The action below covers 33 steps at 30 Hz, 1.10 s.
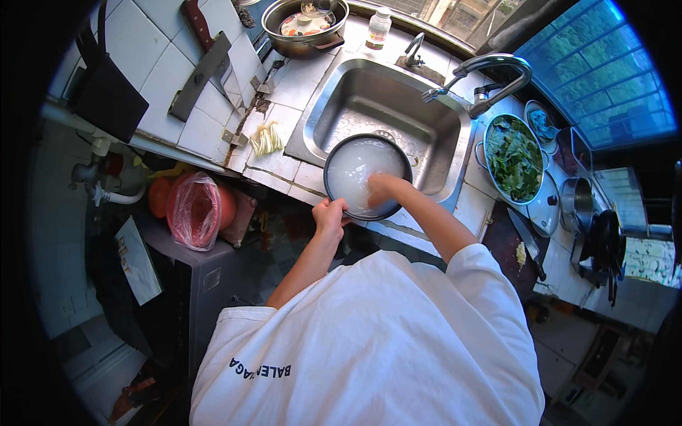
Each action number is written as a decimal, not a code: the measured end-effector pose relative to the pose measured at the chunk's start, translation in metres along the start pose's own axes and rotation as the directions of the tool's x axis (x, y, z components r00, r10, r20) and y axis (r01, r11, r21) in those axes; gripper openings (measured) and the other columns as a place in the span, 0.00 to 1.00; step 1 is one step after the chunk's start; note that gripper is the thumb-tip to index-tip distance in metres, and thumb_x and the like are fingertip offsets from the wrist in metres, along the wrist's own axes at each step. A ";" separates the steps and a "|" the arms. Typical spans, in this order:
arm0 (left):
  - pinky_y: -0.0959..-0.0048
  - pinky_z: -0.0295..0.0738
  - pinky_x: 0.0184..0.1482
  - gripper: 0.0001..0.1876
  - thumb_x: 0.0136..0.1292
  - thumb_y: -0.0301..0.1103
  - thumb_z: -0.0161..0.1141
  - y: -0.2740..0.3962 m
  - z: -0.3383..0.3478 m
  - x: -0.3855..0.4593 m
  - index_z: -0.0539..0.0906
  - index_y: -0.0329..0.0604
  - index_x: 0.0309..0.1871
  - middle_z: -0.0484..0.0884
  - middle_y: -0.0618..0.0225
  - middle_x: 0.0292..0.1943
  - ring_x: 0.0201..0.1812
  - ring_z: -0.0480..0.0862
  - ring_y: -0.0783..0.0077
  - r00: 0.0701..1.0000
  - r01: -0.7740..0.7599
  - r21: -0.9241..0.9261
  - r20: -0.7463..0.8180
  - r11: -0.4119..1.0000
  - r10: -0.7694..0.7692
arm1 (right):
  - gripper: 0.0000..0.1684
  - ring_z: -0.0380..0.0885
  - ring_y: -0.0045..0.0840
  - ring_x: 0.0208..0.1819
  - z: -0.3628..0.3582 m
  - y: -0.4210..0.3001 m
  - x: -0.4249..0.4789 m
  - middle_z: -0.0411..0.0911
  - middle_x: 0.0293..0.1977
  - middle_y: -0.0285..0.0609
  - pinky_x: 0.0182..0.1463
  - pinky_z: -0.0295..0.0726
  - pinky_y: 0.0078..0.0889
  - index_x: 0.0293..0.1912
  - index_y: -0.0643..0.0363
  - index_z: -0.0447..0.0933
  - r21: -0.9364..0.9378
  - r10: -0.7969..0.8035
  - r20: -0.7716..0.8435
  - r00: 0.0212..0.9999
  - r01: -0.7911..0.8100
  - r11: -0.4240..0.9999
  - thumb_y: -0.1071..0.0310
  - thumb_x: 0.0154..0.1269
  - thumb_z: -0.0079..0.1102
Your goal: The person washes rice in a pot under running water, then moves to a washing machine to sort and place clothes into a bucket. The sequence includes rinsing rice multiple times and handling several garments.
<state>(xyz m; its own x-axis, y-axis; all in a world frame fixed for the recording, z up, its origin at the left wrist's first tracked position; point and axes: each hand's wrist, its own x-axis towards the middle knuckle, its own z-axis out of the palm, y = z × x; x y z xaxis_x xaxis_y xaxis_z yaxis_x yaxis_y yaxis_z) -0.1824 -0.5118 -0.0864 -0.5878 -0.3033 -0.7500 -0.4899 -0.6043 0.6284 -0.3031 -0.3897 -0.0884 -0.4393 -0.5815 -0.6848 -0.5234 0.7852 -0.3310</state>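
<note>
A round dark-rimmed pot (326, 182) holds cloudy white water (351, 162) over the near-left edge of the stainless steel sink (351, 85). My left hand (329, 214) grips the pot's near-left rim. Into the water reaches my right hand (380, 187), its fingers hidden below the surface. What lies on the pot's bottom cannot be made out. Behind the pot the sink floor is wet, and part of the drain strainer (384, 134) shows.
A curved chrome faucet (519, 66) overhangs the sink's right side. Further right are a pot of leafy greens (512, 160) and a kitchen knife (525, 234) beside minced garlic (520, 255) on a dark cutting board (501, 226). Pale stalks (266, 139) lie left; a cleaver (226, 80) hangs on the wall.
</note>
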 end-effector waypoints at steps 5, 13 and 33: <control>0.62 0.79 0.29 0.05 0.43 0.21 0.53 -0.003 0.000 0.005 0.72 0.38 0.26 0.74 0.65 0.25 0.25 0.77 0.69 1.000 0.002 -0.006 0.002 1.000 -0.002 | 0.18 0.79 0.40 0.40 0.008 -0.004 0.007 0.79 0.36 0.56 0.45 0.78 0.35 0.31 0.65 0.81 -0.023 -0.008 0.026 1.000 0.009 1.000 0.63 0.39 0.63; 0.59 0.81 0.31 0.07 0.43 0.19 0.53 -0.004 -0.003 0.008 0.71 0.36 0.29 0.75 0.62 0.27 0.27 0.78 0.66 1.000 0.012 -0.001 0.003 1.000 -0.012 | 0.16 0.78 0.45 0.39 0.012 -0.021 0.015 0.78 0.33 0.59 0.42 0.77 0.38 0.32 0.69 0.77 0.148 -0.051 -0.112 0.992 0.068 0.987 0.71 0.38 0.58; 0.64 0.79 0.28 0.04 0.44 0.20 0.52 -0.010 -0.003 0.010 0.73 0.37 0.26 0.75 0.65 0.24 0.24 0.77 0.69 1.000 -0.004 -0.052 0.000 0.999 0.004 | 0.22 0.72 0.39 0.52 -0.010 -0.011 0.006 0.75 0.46 0.47 0.54 0.73 0.37 0.43 0.59 0.78 -0.265 0.046 -0.137 0.990 -0.081 0.961 0.64 0.44 0.58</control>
<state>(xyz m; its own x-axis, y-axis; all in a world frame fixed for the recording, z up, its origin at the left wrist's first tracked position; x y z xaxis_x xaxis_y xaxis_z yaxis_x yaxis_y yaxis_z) -0.1811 -0.5114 -0.1009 -0.5901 -0.3054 -0.7473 -0.4533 -0.6406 0.6198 -0.3070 -0.4040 -0.0827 -0.5587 -0.5689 -0.6036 -0.6610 0.7450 -0.0904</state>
